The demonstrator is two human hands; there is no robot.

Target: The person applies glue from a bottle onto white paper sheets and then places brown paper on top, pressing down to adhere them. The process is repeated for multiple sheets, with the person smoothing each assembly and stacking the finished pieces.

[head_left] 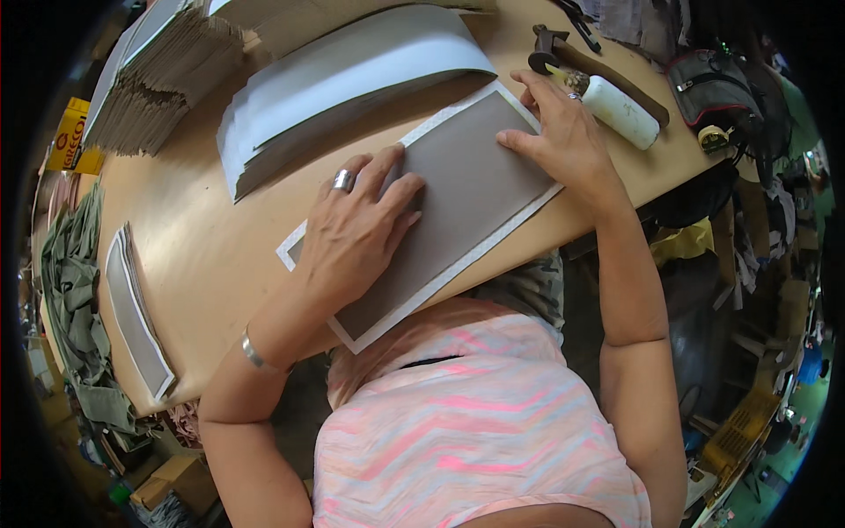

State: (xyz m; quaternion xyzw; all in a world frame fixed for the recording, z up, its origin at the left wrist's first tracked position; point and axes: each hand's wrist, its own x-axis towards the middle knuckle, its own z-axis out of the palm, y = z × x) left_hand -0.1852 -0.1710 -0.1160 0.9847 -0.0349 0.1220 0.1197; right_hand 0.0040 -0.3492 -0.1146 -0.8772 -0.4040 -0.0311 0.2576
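A flat grey rectangular board (466, 172) with a white border lies at a slant along the table's near edge. My left hand (352, 224) rests on its left part, fingers bent and apart, with fingertips near the far border. A ring is on one finger. At the far right corner of the board, my right hand (559, 128) has its thumb on the grey face and its fingers stretched toward the far border. Neither hand is closed around the board. The hands and forearms hide part of its left end and right edge.
Behind the board lie curved white sheets (352, 79) and a tall stack of sheets (167, 79). A white bottle (620, 113) and a hammer (607, 79) lie at far right. On the left are a narrow bordered strip stack (139, 312) and green cloth (79, 299).
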